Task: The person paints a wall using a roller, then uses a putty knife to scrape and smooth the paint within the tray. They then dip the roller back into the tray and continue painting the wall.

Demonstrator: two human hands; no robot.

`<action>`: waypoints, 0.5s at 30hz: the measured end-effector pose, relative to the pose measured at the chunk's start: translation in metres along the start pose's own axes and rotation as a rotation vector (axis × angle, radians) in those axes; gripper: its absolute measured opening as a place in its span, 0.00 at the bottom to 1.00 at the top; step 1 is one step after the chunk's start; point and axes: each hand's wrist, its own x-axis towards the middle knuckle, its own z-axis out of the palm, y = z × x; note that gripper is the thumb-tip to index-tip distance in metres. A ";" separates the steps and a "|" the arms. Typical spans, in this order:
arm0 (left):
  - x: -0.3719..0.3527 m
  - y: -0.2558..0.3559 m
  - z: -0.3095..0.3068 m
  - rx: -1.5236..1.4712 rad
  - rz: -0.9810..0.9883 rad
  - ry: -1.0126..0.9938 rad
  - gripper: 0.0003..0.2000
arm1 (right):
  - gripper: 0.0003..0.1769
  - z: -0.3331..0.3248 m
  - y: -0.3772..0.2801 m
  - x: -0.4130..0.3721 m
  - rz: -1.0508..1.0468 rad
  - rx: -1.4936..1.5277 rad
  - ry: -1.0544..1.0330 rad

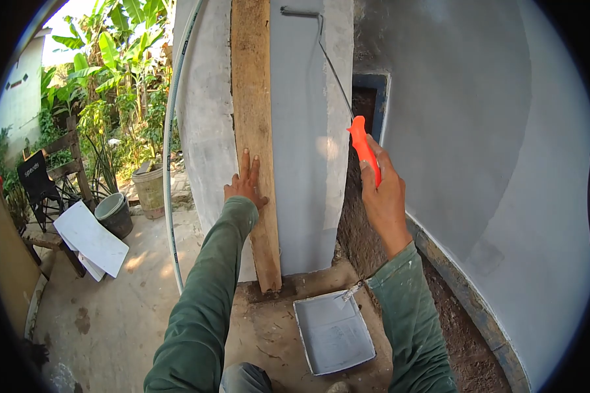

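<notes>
My right hand [385, 193] is closed around the orange-red handle of a paint roller [366, 149]. Its thin metal rod runs up to a slim grey roller head near the top of the pillar [301, 131], whose face beside the plank is grey-painted. With fingers spread, my left hand [245, 183] presses against an upright wooden plank [252, 78] that lies along the pillar. On the ground below, between my arms, sits a paint tray [334, 331] with grey paint in it and a paint-smeared brush [349, 292] at its upper right corner.
A pale hose [169, 144] hangs down left of the pillar. To the right stands a grey wall [459, 118] with a dark-framed opening [370, 98]. Farther left are a dark bucket [114, 215], a pale bucket [149, 190], white sheets [93, 237] and a folding chair [39, 180].
</notes>
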 end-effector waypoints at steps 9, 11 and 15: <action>0.001 -0.003 -0.002 0.000 0.017 -0.015 0.62 | 0.28 0.006 0.025 -0.093 0.081 -0.028 -0.039; 0.001 -0.003 -0.002 -0.003 0.019 -0.009 0.62 | 0.28 0.006 0.028 -0.111 0.079 -0.021 -0.044; 0.002 -0.004 0.001 -0.019 0.025 0.011 0.62 | 0.29 0.006 0.024 -0.145 0.167 -0.020 -0.087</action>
